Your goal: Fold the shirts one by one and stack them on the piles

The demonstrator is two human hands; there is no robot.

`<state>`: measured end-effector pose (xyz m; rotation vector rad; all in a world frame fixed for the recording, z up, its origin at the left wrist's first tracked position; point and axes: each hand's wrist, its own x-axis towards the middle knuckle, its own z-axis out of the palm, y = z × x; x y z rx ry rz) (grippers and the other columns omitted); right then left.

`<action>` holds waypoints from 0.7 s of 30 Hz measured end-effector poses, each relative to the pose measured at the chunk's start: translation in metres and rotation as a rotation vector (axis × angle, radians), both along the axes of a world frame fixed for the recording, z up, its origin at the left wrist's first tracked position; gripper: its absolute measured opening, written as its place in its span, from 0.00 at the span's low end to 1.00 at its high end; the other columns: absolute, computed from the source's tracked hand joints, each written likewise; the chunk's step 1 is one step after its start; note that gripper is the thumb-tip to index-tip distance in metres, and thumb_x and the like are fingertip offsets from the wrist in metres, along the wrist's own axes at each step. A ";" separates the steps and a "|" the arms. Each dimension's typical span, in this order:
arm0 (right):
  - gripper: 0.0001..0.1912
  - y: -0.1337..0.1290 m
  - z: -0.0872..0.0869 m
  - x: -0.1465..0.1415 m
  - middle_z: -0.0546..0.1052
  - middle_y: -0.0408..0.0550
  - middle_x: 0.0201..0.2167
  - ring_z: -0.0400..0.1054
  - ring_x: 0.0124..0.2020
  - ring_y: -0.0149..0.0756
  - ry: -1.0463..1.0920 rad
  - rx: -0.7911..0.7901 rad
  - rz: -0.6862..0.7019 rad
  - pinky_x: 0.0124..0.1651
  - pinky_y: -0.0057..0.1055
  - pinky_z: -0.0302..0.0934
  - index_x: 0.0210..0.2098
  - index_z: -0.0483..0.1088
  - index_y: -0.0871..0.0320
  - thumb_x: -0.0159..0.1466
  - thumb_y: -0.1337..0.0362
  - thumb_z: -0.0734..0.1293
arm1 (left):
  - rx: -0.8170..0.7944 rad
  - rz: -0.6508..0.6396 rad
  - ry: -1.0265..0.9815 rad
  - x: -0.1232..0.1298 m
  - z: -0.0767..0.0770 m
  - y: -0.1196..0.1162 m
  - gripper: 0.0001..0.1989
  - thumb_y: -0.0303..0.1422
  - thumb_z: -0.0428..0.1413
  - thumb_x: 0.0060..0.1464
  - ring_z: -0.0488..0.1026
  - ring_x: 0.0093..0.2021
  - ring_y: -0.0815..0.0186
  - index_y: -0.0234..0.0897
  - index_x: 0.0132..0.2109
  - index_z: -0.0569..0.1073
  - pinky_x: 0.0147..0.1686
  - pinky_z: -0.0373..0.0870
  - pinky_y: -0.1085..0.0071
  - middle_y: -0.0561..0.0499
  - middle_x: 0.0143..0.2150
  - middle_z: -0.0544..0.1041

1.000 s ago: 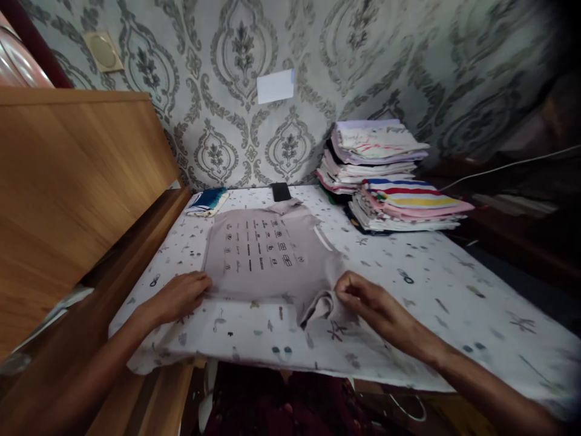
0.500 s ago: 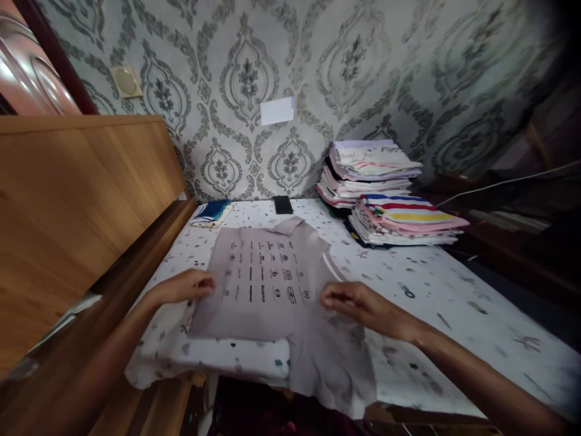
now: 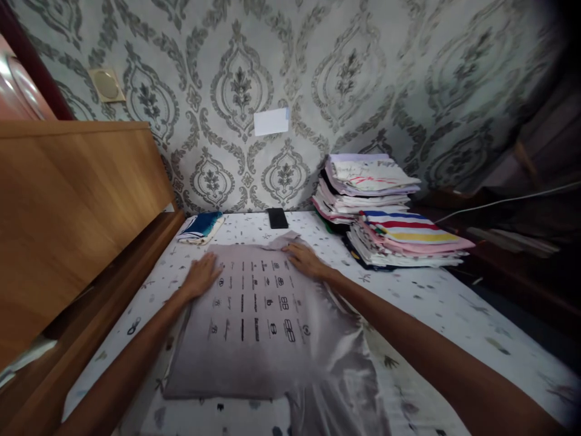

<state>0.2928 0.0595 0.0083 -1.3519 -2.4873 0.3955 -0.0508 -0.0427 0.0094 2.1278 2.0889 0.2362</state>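
A mauve-grey T-shirt (image 3: 245,363) with rows of dark printed logos lies spread on the white patterned sheet, its collar side to the right and one sleeve drooping toward the near edge. My left hand (image 3: 200,275) rests at the shirt's far left edge, fingers apart and pointing away from me. Near the far sleeve, my right hand (image 3: 305,259) lies on the cloth with its fingers reaching left. Both palms face down and neither hand holds anything that I can see.
Two stacks of folded clothes stand at the back right, one taller (image 3: 367,181) and one topped with a striped piece (image 3: 408,229). A dark phone-like object (image 3: 277,218) and a folded blue cloth (image 3: 202,227) lie near the wall. A wooden panel (image 3: 77,224) borders the left.
Both hands have moved forward onto the far part of the shirt; the right has also shifted left. The fingers have opened out. The view has shifted slightly.
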 end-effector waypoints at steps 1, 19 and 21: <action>0.22 0.011 -0.001 0.000 0.67 0.53 0.66 0.56 0.69 0.46 -0.005 -0.007 -0.020 0.68 0.53 0.49 0.59 0.69 0.54 0.68 0.67 0.58 | -0.012 0.068 0.026 -0.014 0.000 0.007 0.29 0.42 0.41 0.67 0.49 0.74 0.49 0.33 0.69 0.59 0.69 0.47 0.45 0.34 0.73 0.56; 0.21 0.071 0.000 -0.003 0.71 0.65 0.56 0.63 0.59 0.54 -0.033 0.067 -0.529 0.59 0.44 0.58 0.54 0.71 0.64 0.68 0.57 0.62 | 0.113 0.287 0.141 -0.018 0.017 0.067 0.11 0.36 0.46 0.63 0.77 0.47 0.52 0.40 0.44 0.72 0.43 0.69 0.61 0.41 0.44 0.81; 0.20 0.069 0.002 0.000 0.72 0.64 0.56 0.64 0.59 0.53 -0.030 0.071 -0.526 0.58 0.43 0.58 0.54 0.71 0.64 0.68 0.61 0.60 | 0.117 0.327 0.204 -0.018 0.021 0.064 0.12 0.34 0.44 0.64 0.76 0.48 0.49 0.39 0.44 0.72 0.45 0.69 0.57 0.39 0.44 0.80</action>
